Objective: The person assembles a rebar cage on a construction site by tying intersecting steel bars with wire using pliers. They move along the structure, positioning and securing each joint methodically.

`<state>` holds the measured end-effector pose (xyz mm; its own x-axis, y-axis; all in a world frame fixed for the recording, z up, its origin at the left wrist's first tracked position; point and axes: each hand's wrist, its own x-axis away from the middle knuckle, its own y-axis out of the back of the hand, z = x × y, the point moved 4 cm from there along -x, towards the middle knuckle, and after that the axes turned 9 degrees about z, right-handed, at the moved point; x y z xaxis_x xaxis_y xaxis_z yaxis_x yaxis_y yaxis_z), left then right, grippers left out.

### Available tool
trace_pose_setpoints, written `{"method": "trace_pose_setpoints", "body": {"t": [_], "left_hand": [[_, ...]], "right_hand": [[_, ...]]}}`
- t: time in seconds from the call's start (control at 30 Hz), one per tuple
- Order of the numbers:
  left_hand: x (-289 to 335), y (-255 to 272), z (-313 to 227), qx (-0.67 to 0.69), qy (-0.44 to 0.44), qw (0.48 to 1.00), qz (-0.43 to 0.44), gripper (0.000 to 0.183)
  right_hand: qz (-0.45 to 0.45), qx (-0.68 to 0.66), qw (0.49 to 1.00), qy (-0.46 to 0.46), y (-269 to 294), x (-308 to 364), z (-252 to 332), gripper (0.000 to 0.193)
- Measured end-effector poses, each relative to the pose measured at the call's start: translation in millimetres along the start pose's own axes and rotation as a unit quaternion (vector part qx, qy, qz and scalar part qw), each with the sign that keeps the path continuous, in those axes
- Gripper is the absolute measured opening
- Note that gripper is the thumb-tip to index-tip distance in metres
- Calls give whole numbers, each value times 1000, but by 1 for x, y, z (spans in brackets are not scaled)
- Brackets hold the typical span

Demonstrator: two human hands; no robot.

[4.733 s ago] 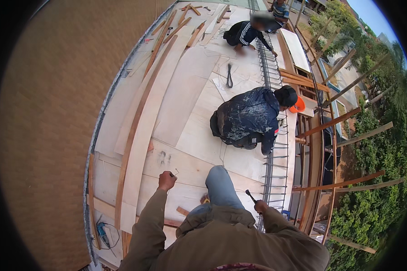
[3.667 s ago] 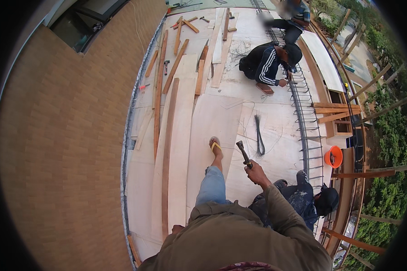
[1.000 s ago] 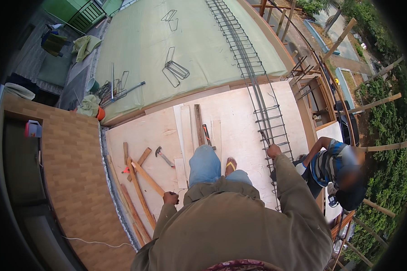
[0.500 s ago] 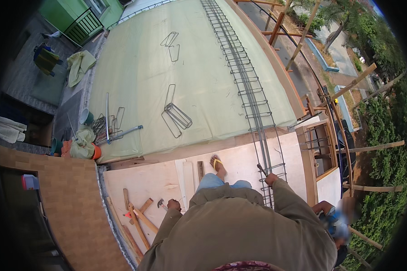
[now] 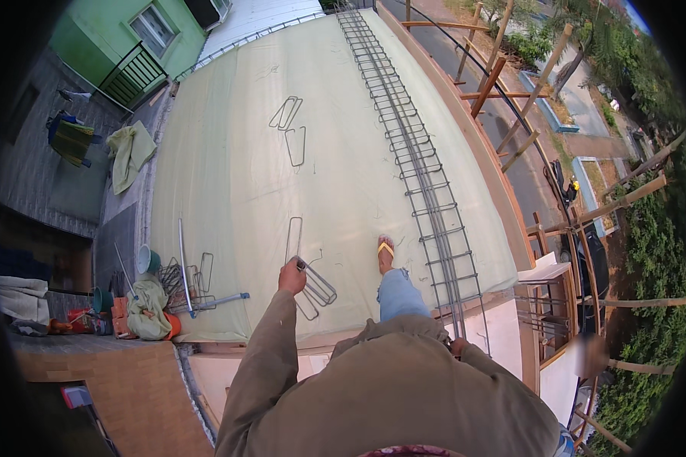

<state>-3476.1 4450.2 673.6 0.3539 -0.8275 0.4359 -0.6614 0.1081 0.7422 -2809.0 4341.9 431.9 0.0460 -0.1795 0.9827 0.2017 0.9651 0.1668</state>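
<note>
My left hand [image 5: 292, 276] is closed, reaching forward over the left edge of a bundle of bent steel stirrups [image 5: 316, 287]. A thin bent wire [image 5: 318, 257] shows just beyond its fingers; whether the hand holds that wire or touches the stirrups I cannot tell. Low on the right, my right hand [image 5: 458, 347] is closed beside the long rebar cage [image 5: 441, 228], partly hidden by my jacket. What it grips cannot be made out. More loose stirrups [image 5: 286, 114] lie farther off on the pale green sheet [image 5: 229, 167].
Below the sheet's near edge are plywood boards [image 5: 503, 324]. A long timber edge [image 5: 484, 175] runs along the right, with wooden poles [image 5: 633, 199] past it. Buckets [image 5: 148, 260], a draped cloth [image 5: 149, 310] and a metal pipe [image 5: 184, 263] sit at left.
I have stepped forward, one foot now on the green sheet. My left hand has moved from above the plywood to the stirrups. The dark tool earlier visible in my right hand no longer shows.
</note>
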Motion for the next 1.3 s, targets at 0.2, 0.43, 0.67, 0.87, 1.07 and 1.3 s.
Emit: {"method": "trace_pose_setpoints", "body": {"t": [0.2, 0.43, 0.67, 0.87, 1.07, 1.3], "left_hand": [[-83, 8, 72, -21, 238, 965, 107, 17], [-135, 31, 54, 214, 340, 915, 41, 9], [-360, 55, 69, 49, 369, 911, 177, 30], [-676, 245, -9, 189, 333, 920, 82, 13], [-1003, 468, -154, 91, 66, 994, -11, 19], [-1250, 557, -253, 27, 1, 1000, -13, 19]], "right_hand": [[-47, 91, 995, -1, 320, -9, 179, 40], [-244, 73, 962, 102, 703, 68, 463, 38], [-277, 35, 946, 164, 897, 12, 669, 38], [-122, 59, 989, 64, 917, -58, 723, 32], [-16, -13, 1000, -12, 912, -119, 735, 33], [14, 16, 1000, -3, 1054, -210, 819, 36]]}}
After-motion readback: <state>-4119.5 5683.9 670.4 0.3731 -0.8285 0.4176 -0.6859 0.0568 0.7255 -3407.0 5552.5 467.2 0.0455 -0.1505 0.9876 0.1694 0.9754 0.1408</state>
